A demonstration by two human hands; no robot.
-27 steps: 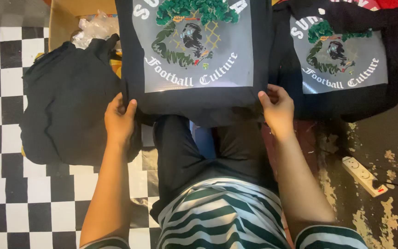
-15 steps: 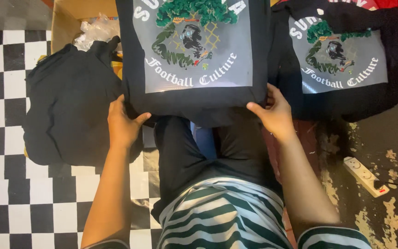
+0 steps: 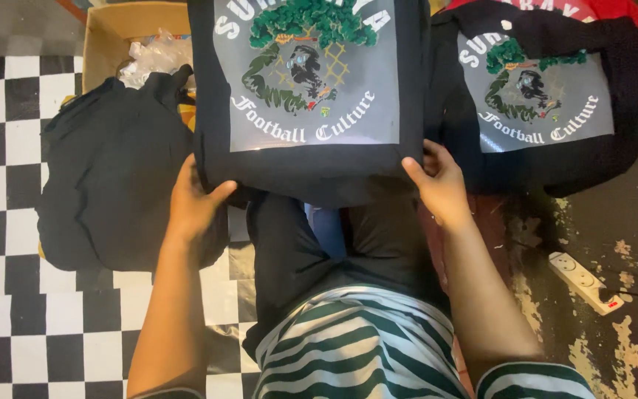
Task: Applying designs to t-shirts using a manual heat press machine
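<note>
Chequered tiles beneath soft black shirt (image 3: pixel 304 166)

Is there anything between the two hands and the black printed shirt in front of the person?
Nothing visible. The left hand and the right hand both already grip the lower edge of the black printed shirt, one at each corner. The pile of black cloth lies off to the left.

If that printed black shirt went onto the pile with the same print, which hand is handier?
Probably the right hand. It grips the black shirt at the lower corner nearest the matching pile, which lies on that side. The left hand holds the far corner, beside the plain black heap.
</note>
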